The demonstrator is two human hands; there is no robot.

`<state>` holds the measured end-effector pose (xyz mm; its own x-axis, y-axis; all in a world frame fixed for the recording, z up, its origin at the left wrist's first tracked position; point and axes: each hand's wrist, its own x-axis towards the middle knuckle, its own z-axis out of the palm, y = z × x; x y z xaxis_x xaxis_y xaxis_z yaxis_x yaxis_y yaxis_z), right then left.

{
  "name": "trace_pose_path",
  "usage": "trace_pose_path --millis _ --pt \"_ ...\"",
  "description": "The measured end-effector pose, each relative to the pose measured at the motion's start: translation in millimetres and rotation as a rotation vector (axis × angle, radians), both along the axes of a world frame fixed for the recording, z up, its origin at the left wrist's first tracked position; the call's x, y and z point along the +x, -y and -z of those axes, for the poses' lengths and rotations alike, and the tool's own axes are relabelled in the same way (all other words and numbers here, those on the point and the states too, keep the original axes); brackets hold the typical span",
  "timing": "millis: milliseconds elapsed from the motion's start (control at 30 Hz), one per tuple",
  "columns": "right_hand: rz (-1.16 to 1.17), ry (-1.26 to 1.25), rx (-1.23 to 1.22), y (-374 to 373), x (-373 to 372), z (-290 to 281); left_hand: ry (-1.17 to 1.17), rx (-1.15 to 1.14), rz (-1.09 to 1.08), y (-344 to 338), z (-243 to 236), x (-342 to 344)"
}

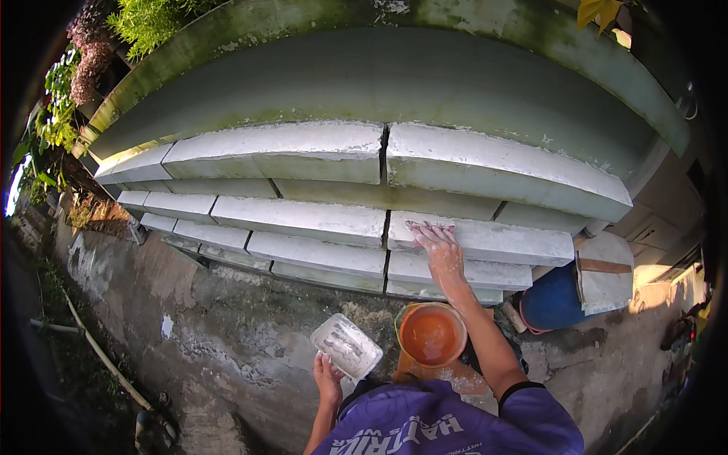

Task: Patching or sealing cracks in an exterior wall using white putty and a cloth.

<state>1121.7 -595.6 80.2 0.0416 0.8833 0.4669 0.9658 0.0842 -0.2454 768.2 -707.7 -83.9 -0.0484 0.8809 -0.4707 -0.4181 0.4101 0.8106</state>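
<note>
Can't really tell what's under the right hand (438, 244), too small. Left hand (327, 377) has some fingers lost under the tub (319, 331). Barrel (547, 301)'s partly hidden by a board (607, 294), shirt (455, 425)'s cut off at the bottom.

There are one tub (327, 331), one bucket (404, 334), one blue barrel (552, 299).
</note>
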Motion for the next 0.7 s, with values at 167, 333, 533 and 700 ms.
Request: trace_pose_path --millis 167,333,533,700 --pt "0.184 0.193 0.075 -9 24 54 -0.018 -0.015 0.041 -3 -5 7" --pt "0.076 -0.106 -0.273 42 -2 3 -0.034 0.002 -0.013 2 -14 11" --pt "0.112 0.014 0.047 -3 35 32 -0.036 -0.001 0.027 0 -28 35" --pt "0.125 0.060 -0.021 11 9 44 -0.028 0.013 0.020 5 -18 28"
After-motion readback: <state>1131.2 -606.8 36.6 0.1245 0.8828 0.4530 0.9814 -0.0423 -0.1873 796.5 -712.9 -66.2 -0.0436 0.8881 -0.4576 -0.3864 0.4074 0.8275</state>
